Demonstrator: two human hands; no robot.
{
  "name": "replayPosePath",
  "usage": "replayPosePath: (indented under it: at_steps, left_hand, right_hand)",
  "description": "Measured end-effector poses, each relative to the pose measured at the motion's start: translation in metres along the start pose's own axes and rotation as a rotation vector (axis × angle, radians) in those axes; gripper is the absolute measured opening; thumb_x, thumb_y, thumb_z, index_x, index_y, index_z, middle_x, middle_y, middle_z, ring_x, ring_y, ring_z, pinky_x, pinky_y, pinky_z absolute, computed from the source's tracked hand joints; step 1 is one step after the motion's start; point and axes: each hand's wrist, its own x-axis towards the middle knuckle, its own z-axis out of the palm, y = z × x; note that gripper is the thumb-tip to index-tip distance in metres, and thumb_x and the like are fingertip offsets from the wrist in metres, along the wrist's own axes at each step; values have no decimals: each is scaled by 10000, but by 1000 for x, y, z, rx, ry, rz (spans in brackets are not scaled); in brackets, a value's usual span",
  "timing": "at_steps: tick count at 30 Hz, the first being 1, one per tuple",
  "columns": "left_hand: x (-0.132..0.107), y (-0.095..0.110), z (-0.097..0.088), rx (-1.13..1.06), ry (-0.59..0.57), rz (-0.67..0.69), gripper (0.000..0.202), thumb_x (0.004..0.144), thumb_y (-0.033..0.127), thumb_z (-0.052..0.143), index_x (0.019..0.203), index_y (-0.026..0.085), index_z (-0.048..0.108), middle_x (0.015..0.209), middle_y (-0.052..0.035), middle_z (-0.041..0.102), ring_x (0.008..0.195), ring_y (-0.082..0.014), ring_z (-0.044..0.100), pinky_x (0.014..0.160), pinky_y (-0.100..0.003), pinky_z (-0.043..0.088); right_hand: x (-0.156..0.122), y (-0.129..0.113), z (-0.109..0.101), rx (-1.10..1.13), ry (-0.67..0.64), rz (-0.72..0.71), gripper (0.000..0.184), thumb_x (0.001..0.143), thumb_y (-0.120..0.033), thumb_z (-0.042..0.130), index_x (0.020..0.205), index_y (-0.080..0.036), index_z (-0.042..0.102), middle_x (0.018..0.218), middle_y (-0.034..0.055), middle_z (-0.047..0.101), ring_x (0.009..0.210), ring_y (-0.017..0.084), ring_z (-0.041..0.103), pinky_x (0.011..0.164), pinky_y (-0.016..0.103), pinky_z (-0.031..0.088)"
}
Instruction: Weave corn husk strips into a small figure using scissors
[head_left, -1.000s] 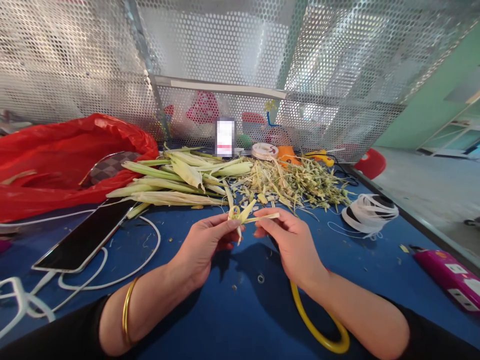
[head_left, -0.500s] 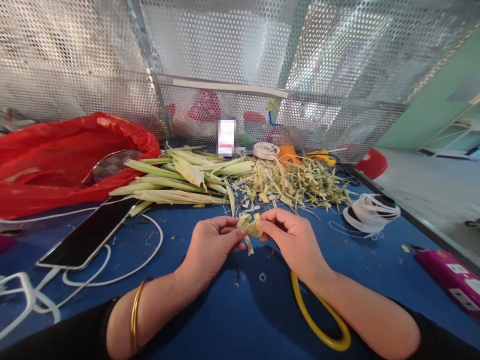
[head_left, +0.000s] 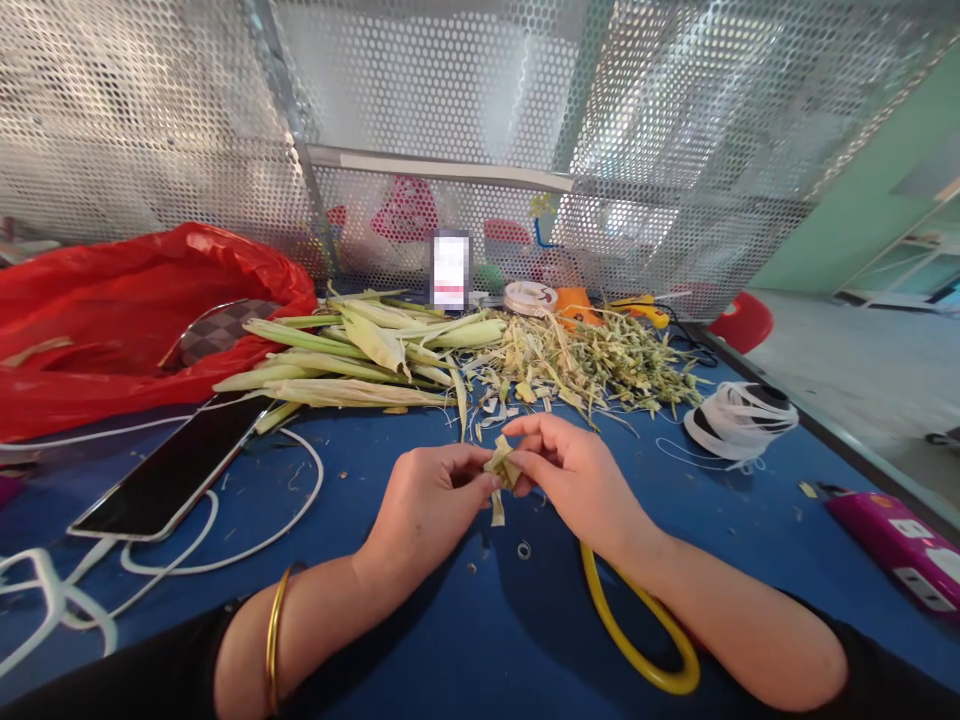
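A small folded strip of pale corn husk [head_left: 504, 464] is pinched between both hands, with a narrow tail hanging below. My left hand [head_left: 431, 500] grips its left side between thumb and fingers. From the right, my right hand [head_left: 581, 475] holds the other side with thumb and fingertips. Behind the hands lies a pile of long green-white corn husks [head_left: 367, 350]. To its right spreads a heap of dry shredded plant pieces [head_left: 592, 360]. A yellow ring-shaped handle or tube [head_left: 637, 640] sits under my right forearm.
On the left are a red plastic bag [head_left: 150, 300], a dark-screened phone [head_left: 172, 470] and a white cable [head_left: 247, 555]. On the right stand a spool of white cord [head_left: 739, 425] and a purple power strip [head_left: 892, 545]. A perforated metal panel [head_left: 442, 90] rises behind the blue table [head_left: 420, 640].
The husk strip has turned and looks more tightly folded, its tail now hanging straighter. My hands have drawn closer together, the left one shifting slightly right.
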Motion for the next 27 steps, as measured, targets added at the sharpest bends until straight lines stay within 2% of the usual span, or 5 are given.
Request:
replayPosePath:
  at_steps: [5,14,20,24,27]
  left_hand:
    - [-2,4,-2,20,-10,55,188,698,294,627,792,215,770,618,-8,690,625,-169,596,592,-220,437]
    - [-2,1,-1,159,-205,1,198,718,242,556,701,154,733,555,27,596,540,-104,500,515,-194,358]
    - [3,1,-3,-158,-337,-138,248,710,269,636,898,145,739,704,-26,684,636,-142,596,661,-259,478]
    - [3,7,-1,-253,-379,-252,245,669,306,703,839,130,709,642,-33,686,607,-143,620,665,-273,502]
    - [1,9,1,-274,-399,-285,239,676,365,705,763,147,662,602,-30,683,580,-137,627,631,-253,497]
  right_hand:
    - [-1,-7,-2,121,-151,27,131,835,-214,526,806,-172,646,682,-3,630,624,116,603,641,257,494]
    - [2,-6,-1,175,-39,194,103,709,-235,644,653,-153,617,561,-31,538,501,81,449,498,221,367]
    - [5,6,0,36,283,-26,130,783,-267,570,688,-179,574,583,-30,509,548,117,460,536,252,370]
    - [3,9,3,-265,270,-191,133,845,-247,511,723,-196,525,628,-31,522,572,115,464,576,250,368]
    - [0,9,5,-350,218,-228,128,873,-244,489,752,-204,501,612,-46,513,545,105,443,547,233,345]
